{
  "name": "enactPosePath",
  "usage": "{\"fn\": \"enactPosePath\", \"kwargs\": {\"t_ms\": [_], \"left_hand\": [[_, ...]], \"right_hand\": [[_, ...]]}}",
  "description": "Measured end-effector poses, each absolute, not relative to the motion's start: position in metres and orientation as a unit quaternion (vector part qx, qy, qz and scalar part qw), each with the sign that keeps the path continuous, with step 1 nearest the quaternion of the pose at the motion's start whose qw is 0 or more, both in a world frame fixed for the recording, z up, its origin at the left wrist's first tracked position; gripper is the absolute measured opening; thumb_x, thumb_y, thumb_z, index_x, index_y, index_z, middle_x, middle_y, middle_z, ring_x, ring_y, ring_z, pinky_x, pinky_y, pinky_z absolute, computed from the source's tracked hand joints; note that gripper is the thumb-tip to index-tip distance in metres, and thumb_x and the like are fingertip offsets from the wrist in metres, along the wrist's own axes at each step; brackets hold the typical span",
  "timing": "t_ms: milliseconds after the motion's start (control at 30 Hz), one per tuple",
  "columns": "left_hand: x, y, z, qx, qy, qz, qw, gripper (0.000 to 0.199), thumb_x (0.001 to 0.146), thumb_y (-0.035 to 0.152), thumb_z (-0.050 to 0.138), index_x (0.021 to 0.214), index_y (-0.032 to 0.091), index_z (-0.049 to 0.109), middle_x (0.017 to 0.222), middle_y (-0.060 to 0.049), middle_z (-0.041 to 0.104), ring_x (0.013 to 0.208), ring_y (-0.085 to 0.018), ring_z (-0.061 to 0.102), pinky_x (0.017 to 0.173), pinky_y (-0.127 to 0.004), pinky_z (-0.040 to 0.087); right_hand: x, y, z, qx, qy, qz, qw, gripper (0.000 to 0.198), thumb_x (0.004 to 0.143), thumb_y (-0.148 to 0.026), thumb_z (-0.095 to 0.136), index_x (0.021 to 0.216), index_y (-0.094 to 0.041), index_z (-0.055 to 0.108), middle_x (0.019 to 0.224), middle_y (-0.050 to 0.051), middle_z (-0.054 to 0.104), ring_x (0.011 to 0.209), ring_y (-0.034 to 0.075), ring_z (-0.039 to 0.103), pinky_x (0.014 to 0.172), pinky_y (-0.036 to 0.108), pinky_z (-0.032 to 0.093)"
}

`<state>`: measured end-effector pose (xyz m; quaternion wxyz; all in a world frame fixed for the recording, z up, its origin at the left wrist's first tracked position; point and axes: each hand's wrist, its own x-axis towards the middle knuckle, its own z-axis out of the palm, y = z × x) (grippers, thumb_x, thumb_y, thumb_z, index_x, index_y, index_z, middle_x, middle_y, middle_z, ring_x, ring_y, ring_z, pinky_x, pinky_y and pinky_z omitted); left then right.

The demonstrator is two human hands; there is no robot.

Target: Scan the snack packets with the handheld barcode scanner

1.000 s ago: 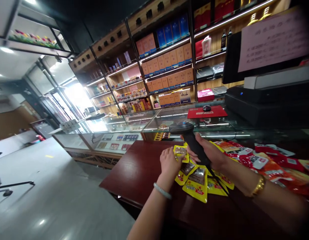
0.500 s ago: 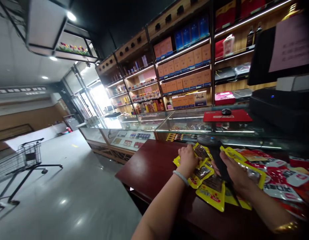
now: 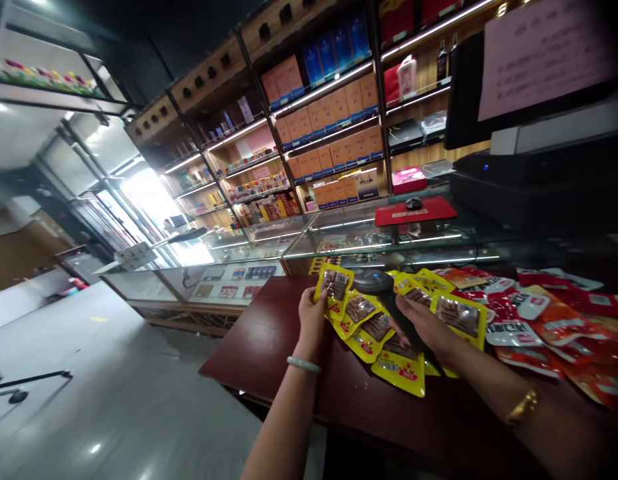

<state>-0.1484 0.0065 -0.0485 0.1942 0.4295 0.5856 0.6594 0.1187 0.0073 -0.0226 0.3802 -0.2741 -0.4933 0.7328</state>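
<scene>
In the head view, the left hand (image 3: 313,317) has its grip closed on a yellow packet (image 3: 335,288), thumb on its front, holding it tilted up at the far left end of a row of overlapping yellow packets (image 3: 399,370) on the dark red table (image 3: 253,333). The right hand (image 3: 426,323) has its grip wrapped around the handle of a black scanner (image 3: 373,280), whose head lies just to the right of the held packet; whether the two touch is not clear. The step in hand looks to be bringing a single packet and the scanner together so that its code can be read, though no reading beam shows and the code itself is too small to make out. In my judgement, the next move calls for the left wrist to turn the code squarely toward the scanner's window, with the right hand steady and the fingers off the printed area. The packets overlap closely, so a neighbour could be dragged along or the wrong code caught. More yellow packets lie just right of the scanner, and red and orange packets (image 3: 513,320) are spread farther right, with a glass display case (image 3: 339,223) beyond on the far side.
</scene>
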Motion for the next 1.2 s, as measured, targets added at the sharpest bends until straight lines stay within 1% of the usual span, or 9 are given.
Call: {"fn": "enactPosePath", "kwargs": {"t_ms": [267, 633, 767, 833, 900, 1000, 1067, 1133, 1200], "left_hand": [[-0.154, 0.003, -0.054, 0.428, 0.598, 0.655, 0.176, 0.033, 0.078, 0.044, 0.071, 0.096, 0.018, 0.063, 0.09, -0.003, 0.069, 0.076, -0.014, 0.063, 0.07, -0.026, 0.051], [-0.167, 0.0, -0.055, 0.427, 0.637, 0.629, 0.127, 0.029, 0.08, 0.041, 0.068, 0.098, 0.018, 0.063, 0.092, -0.004, 0.069, 0.079, -0.016, 0.064, 0.071, -0.028, 0.052], [-0.188, -0.006, -0.048, 0.357, 0.718, 0.597, 0.0, 0.029, 0.082, 0.034, 0.065, 0.107, 0.018, 0.062, 0.105, -0.008, 0.069, 0.096, -0.021, 0.065, 0.087, -0.035, 0.051], [-0.191, -0.011, -0.043, 0.325, 0.76, 0.553, -0.108, 0.04, 0.08, 0.032, 0.068, 0.117, 0.019, 0.06, 0.119, -0.011, 0.066, 0.113, -0.025, 0.06, 0.1, -0.041, 0.044], [-0.183, -0.013, -0.039, 0.361, 0.769, 0.504, -0.156, 0.042, 0.081, 0.037, 0.069, 0.119, 0.021, 0.06, 0.123, -0.011, 0.065, 0.117, -0.026, 0.057, 0.104, -0.041, 0.04], [-0.156, -0.012, -0.04, 0.537, 0.741, 0.395, -0.08, 0.035, 0.084, 0.049, 0.066, 0.108, 0.024, 0.066, 0.108, -0.006, 0.069, 0.106, -0.024, 0.061, 0.098, -0.038, 0.042], [-0.137, -0.009, -0.045, 0.624, 0.724, 0.293, -0.034, 0.041, 0.078, 0.055, 0.07, 0.106, 0.025, 0.067, 0.106, -0.006, 0.069, 0.105, -0.026, 0.06, 0.095, -0.039, 0.041], [-0.125, -0.007, -0.05, 0.645, 0.729, 0.228, -0.028, 0.05, 0.071, 0.058, 0.074, 0.105, 0.023, 0.064, 0.107, -0.009, 0.068, 0.107, -0.03, 0.058, 0.093, -0.041, 0.041], [-0.121, -0.005, -0.053, 0.624, 0.75, 0.217, -0.019, 0.051, 0.069, 0.058, 0.075, 0.101, 0.021, 0.061, 0.102, -0.009, 0.067, 0.104, -0.03, 0.059, 0.088, -0.04, 0.041]], "right_hand": [[0.118, 0.005, -0.028, -0.267, -0.518, 0.725, 0.368, 0.051, 0.085, -0.072, 0.059, 0.079, -0.022, 0.049, 0.058, -0.007, 0.054, 0.04, 0.007, 0.046, 0.045, 0.024, 0.04], [0.116, 0.008, -0.036, -0.278, -0.512, 0.726, 0.365, 0.054, 0.079, -0.075, 0.063, 0.081, -0.022, 0.049, 0.057, -0.006, 0.056, 0.038, 0.007, 0.046, 0.043, 0.023, 0.04], [0.115, 0.008, -0.034, -0.284, -0.511, 0.724, 0.366, 0.056, 0.077, -0.075, 0.065, 0.081, -0.022, 0.048, 0.056, -0.007, 0.055, 0.038, 0.007, 0.045, 0.043, 0.022, 0.041], [0.115, 0.007, -0.033, -0.29, -0.504, 0.727, 0.366, 0.056, 0.076, -0.075, 0.066, 0.081, -0.022, 0.048, 0.056, -0.007, 0.055, 0.038, 0.007, 0.044, 0.042, 0.022, 0.041], [0.114, 0.007, -0.033, -0.292, -0.499, 0.73, 0.364, 0.056, 0.075, -0.075, 0.067, 0.082, -0.023, 0.048, 0.056, -0.007, 0.055, 0.038, 0.006, 0.044, 0.042, 0.021, 0.041], [0.115, 0.008, -0.035, -0.289, -0.504, 0.729, 0.361, 0.054, 0.078, -0.074, 0.065, 0.083, -0.023, 0.05, 0.056, -0.007, 0.055, 0.037, 0.007, 0.044, 0.042, 0.021, 0.041], [0.116, 0.008, -0.036, -0.288, -0.512, 0.723, 0.363, 0.053, 0.08, -0.074, 0.063, 0.082, -0.023, 0.05, 0.056, -0.007, 0.055, 0.037, 0.007, 0.045, 0.042, 0.022, 0.041], [0.116, 0.009, -0.036, -0.291, -0.517, 0.718, 0.364, 0.053, 0.08, -0.074, 0.062, 0.082, -0.023, 0.05, 0.057, -0.007, 0.055, 0.038, 0.007, 0.046, 0.043, 0.022, 0.041], [0.117, 0.01, -0.036, -0.292, -0.52, 0.716, 0.362, 0.053, 0.08, -0.075, 0.062, 0.081, -0.023, 0.049, 0.057, -0.007, 0.056, 0.038, 0.007, 0.046, 0.043, 0.022, 0.041]]}}
